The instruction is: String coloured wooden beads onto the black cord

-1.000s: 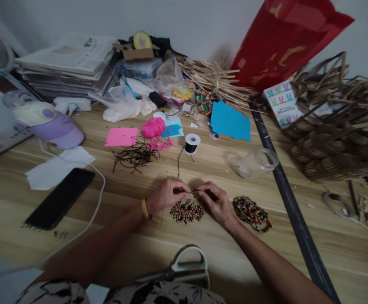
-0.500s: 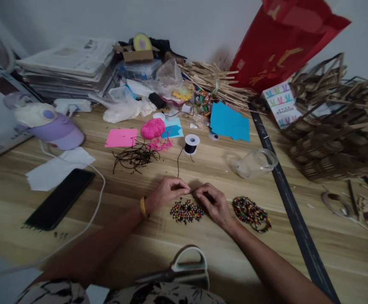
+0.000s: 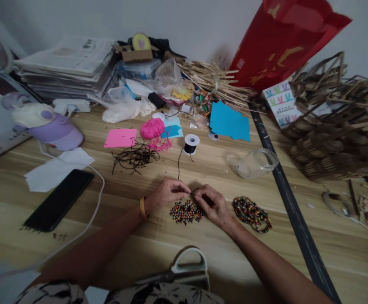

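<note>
The left hand (image 3: 166, 193) pinches the cord (image 3: 178, 162) taut, so its end meets the right hand (image 3: 211, 204), whose fingertips are pressed together on something too small to tell. The beads (image 3: 185, 212) lie just below both hands, within easy reach; the spool (image 3: 191, 143) stands beyond them.

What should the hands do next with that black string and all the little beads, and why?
Probably pick one bead from the loose bead pile with the right hand and slide it onto the black cord. Both hands pinch the cord's end just above that pile, the left hand steadying it, and the cord runs back to the spool.
</note>
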Demonstrator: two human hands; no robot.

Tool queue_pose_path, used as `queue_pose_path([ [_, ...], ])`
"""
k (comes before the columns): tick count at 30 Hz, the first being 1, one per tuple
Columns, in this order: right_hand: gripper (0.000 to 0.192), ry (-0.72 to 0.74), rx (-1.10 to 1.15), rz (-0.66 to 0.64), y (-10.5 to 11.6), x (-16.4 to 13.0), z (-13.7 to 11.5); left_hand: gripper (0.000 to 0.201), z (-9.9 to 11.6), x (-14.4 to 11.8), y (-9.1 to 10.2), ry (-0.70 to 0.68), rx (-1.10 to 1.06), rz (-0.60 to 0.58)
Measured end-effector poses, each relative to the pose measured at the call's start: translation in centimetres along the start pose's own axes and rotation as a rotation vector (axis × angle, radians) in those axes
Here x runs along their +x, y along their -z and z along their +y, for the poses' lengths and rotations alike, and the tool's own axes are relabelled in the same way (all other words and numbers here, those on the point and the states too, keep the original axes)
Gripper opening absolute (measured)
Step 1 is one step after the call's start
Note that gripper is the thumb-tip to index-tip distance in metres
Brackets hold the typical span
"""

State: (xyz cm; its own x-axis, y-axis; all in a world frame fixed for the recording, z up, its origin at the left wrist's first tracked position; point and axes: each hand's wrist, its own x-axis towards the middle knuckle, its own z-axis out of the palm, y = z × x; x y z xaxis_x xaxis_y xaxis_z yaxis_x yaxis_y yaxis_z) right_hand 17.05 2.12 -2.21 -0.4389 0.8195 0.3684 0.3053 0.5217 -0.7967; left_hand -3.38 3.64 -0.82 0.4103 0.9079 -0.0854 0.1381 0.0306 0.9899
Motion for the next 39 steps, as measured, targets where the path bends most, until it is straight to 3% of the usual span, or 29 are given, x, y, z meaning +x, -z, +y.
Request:
queue_pose_path([
  [39, 0.014, 0.002, -0.006, -0.032, -0.02, 0.08, -0.23, 0.018, 0.0, -0.08, -0.24, 0.019, -0.024, -0.003],
])
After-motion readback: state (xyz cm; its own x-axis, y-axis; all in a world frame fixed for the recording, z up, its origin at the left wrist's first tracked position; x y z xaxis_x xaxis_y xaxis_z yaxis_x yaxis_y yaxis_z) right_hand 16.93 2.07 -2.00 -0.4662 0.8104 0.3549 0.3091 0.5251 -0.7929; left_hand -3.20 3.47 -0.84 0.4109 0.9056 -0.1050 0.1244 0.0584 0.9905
